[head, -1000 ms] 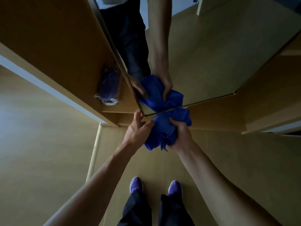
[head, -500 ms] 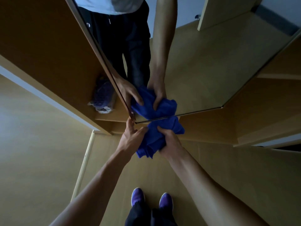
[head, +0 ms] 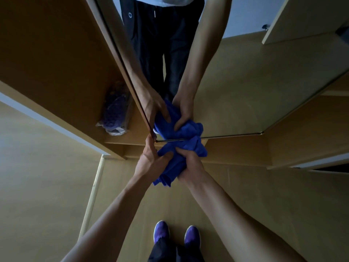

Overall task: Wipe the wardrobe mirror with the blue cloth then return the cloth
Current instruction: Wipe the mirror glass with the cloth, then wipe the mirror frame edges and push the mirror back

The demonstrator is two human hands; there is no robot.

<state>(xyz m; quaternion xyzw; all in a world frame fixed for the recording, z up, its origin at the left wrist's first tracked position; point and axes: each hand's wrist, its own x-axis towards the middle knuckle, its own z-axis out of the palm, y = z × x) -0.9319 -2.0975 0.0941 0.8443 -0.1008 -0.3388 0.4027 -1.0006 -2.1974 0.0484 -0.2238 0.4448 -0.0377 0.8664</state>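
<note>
We bunch the blue cloth (head: 181,154) at the mirror's (head: 245,82) bottom corner.
Our left hand (head: 151,163) and right hand (head: 190,165) both grip it, its upper edge against the glass.

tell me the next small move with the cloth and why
Probably press the cloth flat against the mirror and start a stroke upward. Both the left hand and the right hand hold it bunched at the mirror's bottom-left corner, so only a small wad would meet the glass, and nearly all of the glass lies above and to the right.
</note>
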